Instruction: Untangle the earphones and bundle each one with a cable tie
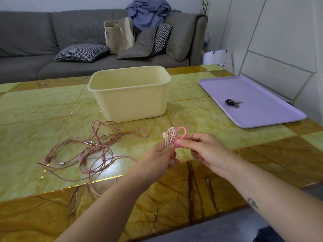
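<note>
Earphones come in two lots: a loose dusky-pink tangle (90,142) sprawled on the counter (201,105) left of centre, and a pale coiled bundle (169,137) held up at centre frame. The pink cable tie (176,141) loops just beside it. The coil probably wants squeezing tight while the tie is cinched round its middle. From lower left, the left hand (160,158) has its grip clenched round the coil's lower half. From lower right, the right hand (204,151) has its grip pinching the tie's head.
</note>
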Available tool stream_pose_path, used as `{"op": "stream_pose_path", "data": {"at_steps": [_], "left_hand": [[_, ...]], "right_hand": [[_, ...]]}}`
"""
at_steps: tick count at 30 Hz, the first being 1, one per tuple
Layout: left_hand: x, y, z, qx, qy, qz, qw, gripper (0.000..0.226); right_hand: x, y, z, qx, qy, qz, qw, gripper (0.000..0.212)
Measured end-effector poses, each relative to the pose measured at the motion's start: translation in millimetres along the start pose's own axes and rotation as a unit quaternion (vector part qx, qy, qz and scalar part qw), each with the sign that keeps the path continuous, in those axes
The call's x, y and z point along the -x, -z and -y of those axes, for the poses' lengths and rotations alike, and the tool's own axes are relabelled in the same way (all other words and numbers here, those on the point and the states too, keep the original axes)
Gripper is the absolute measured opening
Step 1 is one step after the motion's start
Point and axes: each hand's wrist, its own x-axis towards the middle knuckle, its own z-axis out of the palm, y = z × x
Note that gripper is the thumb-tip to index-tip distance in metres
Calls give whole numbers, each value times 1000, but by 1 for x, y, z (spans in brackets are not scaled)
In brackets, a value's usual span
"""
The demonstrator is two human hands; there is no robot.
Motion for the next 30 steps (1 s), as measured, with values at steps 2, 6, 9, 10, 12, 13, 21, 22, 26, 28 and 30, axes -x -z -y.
{"op": "stream_pose_path", "data": {"at_steps": [2, 6, 9, 10, 12, 13, 21, 22, 26, 28, 30], "left_hand": [[-2, 3, 2, 4, 1, -12, 1000, 24], [-2, 11, 2, 24, -1, -29, 999, 21], [-1, 16, 1, 43, 1, -36, 998, 20], [-1, 18, 1, 48, 2, -39, 998, 20], [-1, 22, -1, 65, 3, -43, 997, 19], [-2, 24, -2, 76, 4, -44, 996, 19], [2, 27, -10, 76, -14, -49, 996, 20], [3, 25, -10, 67, -17, -51, 996, 20], [6, 23, -8, 25, -32, -71, 997, 21], [7, 23, -8, 3, -45, -89, 995, 22], [10, 22, -10, -27, -68, -102, 992, 21]], "right_hand": [[-8, 8, 0, 45, 12, -33, 998, 10], [-27, 38, -4, 303, 34, -122, 944, 18], [-37, 51, -15, 395, 10, -138, 908, 23], [-39, 52, -17, 402, 8, -157, 902, 22], [-41, 52, -14, 381, 12, -187, 906, 27], [-41, 51, -10, 350, 16, -193, 917, 25], [0, 13, 30, -143, -25, 92, 985, 29], [2, 8, 30, -124, -10, 92, 988, 27], [1, -4, 29, -115, 25, 55, 992, 20], [0, -8, 29, -83, 50, 38, 995, 20], [0, -12, 31, -18, 91, 13, 996, 20]]}}
